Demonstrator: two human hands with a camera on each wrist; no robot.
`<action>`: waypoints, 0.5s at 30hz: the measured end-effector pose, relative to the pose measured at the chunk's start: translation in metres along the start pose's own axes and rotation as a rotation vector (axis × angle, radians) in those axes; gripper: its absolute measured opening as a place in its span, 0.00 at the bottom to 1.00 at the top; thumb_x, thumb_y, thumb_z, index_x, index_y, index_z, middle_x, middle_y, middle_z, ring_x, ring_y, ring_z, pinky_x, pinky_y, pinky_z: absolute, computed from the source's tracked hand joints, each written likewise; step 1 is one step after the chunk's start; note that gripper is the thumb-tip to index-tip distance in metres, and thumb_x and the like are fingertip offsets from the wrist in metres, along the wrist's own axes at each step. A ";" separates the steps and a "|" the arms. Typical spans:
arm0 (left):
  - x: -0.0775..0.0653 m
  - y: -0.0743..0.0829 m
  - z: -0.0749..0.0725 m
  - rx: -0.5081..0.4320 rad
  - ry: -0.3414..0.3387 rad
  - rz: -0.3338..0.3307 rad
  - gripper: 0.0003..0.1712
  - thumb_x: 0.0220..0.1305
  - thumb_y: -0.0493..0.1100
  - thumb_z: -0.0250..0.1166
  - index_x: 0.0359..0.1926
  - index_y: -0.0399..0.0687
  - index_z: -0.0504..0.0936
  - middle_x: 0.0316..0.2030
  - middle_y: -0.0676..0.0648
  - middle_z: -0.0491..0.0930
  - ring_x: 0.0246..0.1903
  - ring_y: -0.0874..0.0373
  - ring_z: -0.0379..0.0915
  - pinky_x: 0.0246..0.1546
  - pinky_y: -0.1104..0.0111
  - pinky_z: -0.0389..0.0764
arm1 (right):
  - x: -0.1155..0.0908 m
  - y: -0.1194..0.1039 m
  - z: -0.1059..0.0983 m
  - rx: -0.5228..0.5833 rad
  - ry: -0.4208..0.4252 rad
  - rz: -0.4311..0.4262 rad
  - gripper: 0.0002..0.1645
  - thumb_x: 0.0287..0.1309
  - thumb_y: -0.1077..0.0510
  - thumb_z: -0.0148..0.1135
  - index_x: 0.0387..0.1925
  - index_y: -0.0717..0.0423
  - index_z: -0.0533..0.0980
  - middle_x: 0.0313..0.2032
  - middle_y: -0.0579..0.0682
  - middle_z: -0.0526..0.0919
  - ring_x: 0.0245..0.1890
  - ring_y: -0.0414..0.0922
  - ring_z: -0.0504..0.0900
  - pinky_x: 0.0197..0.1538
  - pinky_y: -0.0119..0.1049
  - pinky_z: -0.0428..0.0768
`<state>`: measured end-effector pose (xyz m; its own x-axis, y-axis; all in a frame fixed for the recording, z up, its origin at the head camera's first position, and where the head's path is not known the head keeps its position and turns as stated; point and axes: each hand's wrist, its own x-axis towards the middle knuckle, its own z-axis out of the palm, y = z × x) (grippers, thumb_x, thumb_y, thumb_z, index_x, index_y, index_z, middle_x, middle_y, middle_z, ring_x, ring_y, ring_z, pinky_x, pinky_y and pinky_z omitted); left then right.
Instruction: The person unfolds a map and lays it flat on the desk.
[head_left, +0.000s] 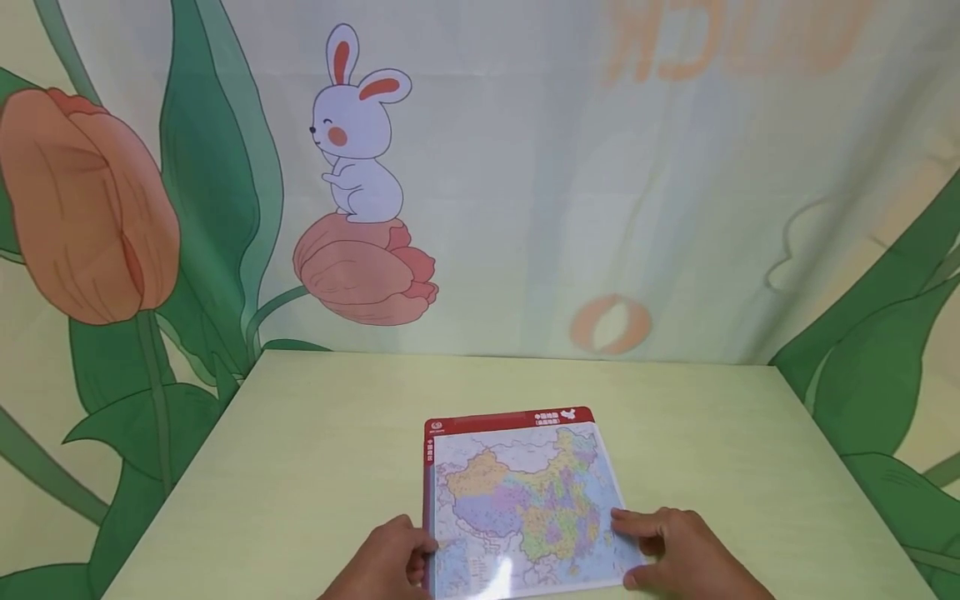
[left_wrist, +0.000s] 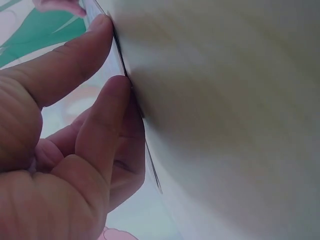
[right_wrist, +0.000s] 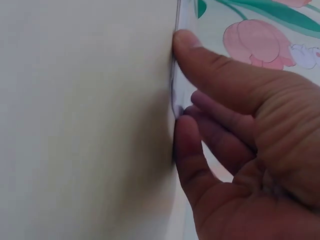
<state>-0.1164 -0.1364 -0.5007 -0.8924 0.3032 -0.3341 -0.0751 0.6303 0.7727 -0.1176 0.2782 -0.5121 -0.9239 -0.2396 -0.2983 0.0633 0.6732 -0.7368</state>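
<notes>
A map of China (head_left: 525,487) with a red top border and a red left strip lies on the pale table, slightly turned. At its left edge, near the bottom, my left hand (head_left: 390,560) holds it with bent fingers. My right hand (head_left: 686,550) grips the right edge, a finger on the map's face and the thumb by the lower corner. In the left wrist view the fingertips (left_wrist: 119,85) meet the map's thin edge. From the right wrist, the thumb and fingertips (right_wrist: 187,132) stand at the opposite edge. Glare whitens part of the map's bottom.
Pale yellow-green table (head_left: 315,467) surrounds the map, with its far edge against a printed backdrop (head_left: 510,208). Tulips, leaves and a rabbit (head_left: 363,158) are printed on the cloth, which also hangs along both sides of the table.
</notes>
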 end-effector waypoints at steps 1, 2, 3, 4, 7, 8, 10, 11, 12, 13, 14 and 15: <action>0.000 0.000 0.001 0.018 0.002 0.009 0.27 0.46 0.30 0.84 0.50 0.31 0.87 0.33 0.45 0.71 0.36 0.54 0.70 0.34 0.70 0.72 | 0.002 0.000 -0.001 -0.022 0.008 -0.008 0.44 0.39 0.48 0.89 0.62 0.50 0.84 0.65 0.50 0.84 0.58 0.50 0.83 0.47 0.30 0.85; 0.000 0.000 0.002 0.028 0.002 0.013 0.26 0.47 0.31 0.84 0.49 0.31 0.87 0.33 0.45 0.71 0.36 0.54 0.70 0.34 0.70 0.73 | 0.004 0.000 -0.003 -0.050 0.018 -0.033 0.44 0.39 0.47 0.89 0.63 0.50 0.84 0.64 0.51 0.85 0.59 0.51 0.83 0.48 0.30 0.84; 0.000 -0.001 0.004 0.039 0.003 0.014 0.25 0.48 0.32 0.84 0.49 0.31 0.87 0.32 0.46 0.71 0.35 0.54 0.70 0.34 0.71 0.73 | 0.006 0.000 -0.005 -0.075 0.026 -0.050 0.45 0.39 0.46 0.88 0.63 0.49 0.84 0.64 0.50 0.85 0.60 0.51 0.83 0.50 0.29 0.83; 0.000 -0.001 0.005 0.048 0.002 0.011 0.24 0.50 0.32 0.84 0.49 0.31 0.87 0.32 0.46 0.71 0.35 0.55 0.70 0.34 0.71 0.74 | 0.008 0.000 -0.006 -0.106 0.033 -0.061 0.45 0.39 0.45 0.88 0.63 0.48 0.84 0.64 0.49 0.85 0.59 0.50 0.83 0.50 0.28 0.82; 0.001 0.000 0.009 0.090 0.005 0.031 0.23 0.52 0.33 0.83 0.48 0.30 0.87 0.32 0.47 0.70 0.34 0.57 0.69 0.34 0.71 0.73 | 0.014 -0.001 -0.010 -0.173 0.061 -0.098 0.45 0.39 0.45 0.89 0.64 0.46 0.83 0.62 0.48 0.86 0.57 0.47 0.84 0.51 0.26 0.81; 0.001 0.000 0.009 0.105 0.009 0.039 0.22 0.52 0.33 0.83 0.48 0.30 0.87 0.31 0.48 0.70 0.33 0.57 0.69 0.34 0.72 0.73 | 0.016 -0.001 -0.012 -0.187 0.070 -0.111 0.46 0.39 0.45 0.89 0.64 0.46 0.83 0.62 0.49 0.87 0.55 0.46 0.84 0.50 0.26 0.81; 0.001 0.002 0.011 0.134 0.017 0.051 0.21 0.52 0.34 0.83 0.46 0.32 0.87 0.31 0.48 0.70 0.32 0.58 0.68 0.33 0.72 0.71 | 0.020 -0.001 -0.014 -0.203 0.077 -0.113 0.47 0.38 0.46 0.89 0.64 0.45 0.83 0.62 0.49 0.87 0.54 0.43 0.84 0.50 0.25 0.81; 0.002 0.003 0.011 0.144 0.020 0.048 0.20 0.52 0.35 0.83 0.45 0.33 0.87 0.31 0.48 0.70 0.32 0.58 0.68 0.33 0.72 0.71 | 0.022 -0.001 -0.015 -0.205 0.082 -0.119 0.47 0.38 0.46 0.89 0.65 0.45 0.83 0.62 0.49 0.87 0.53 0.42 0.84 0.50 0.25 0.81; 0.002 0.004 0.012 0.153 0.022 0.039 0.20 0.52 0.36 0.84 0.44 0.34 0.87 0.31 0.48 0.70 0.32 0.58 0.68 0.34 0.71 0.70 | 0.024 0.000 -0.017 -0.208 0.086 -0.121 0.47 0.37 0.46 0.90 0.65 0.44 0.83 0.62 0.49 0.86 0.53 0.41 0.84 0.50 0.26 0.81; 0.002 0.005 0.013 0.150 0.020 0.021 0.20 0.52 0.37 0.84 0.44 0.35 0.87 0.31 0.48 0.70 0.33 0.58 0.68 0.34 0.70 0.71 | 0.026 0.000 -0.018 -0.208 0.087 -0.124 0.48 0.37 0.46 0.90 0.65 0.44 0.83 0.63 0.49 0.86 0.52 0.41 0.83 0.50 0.26 0.80; 0.002 0.006 0.013 0.150 0.020 0.008 0.20 0.51 0.38 0.84 0.43 0.36 0.87 0.31 0.48 0.70 0.33 0.57 0.68 0.34 0.70 0.72 | 0.028 0.001 -0.019 -0.209 0.085 -0.128 0.48 0.37 0.46 0.90 0.65 0.44 0.82 0.63 0.49 0.86 0.52 0.40 0.83 0.50 0.26 0.80; 0.002 0.007 0.014 0.148 0.019 -0.008 0.20 0.52 0.38 0.84 0.43 0.37 0.86 0.31 0.48 0.70 0.33 0.57 0.69 0.34 0.69 0.72 | 0.031 0.002 -0.020 -0.209 0.084 -0.135 0.48 0.37 0.46 0.89 0.65 0.44 0.82 0.63 0.48 0.86 0.53 0.40 0.83 0.51 0.26 0.80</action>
<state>-0.1127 -0.1210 -0.5037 -0.9005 0.2853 -0.3282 -0.0166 0.7316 0.6815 -0.1533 0.2863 -0.5103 -0.9473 -0.2841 -0.1479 -0.1339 0.7708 -0.6228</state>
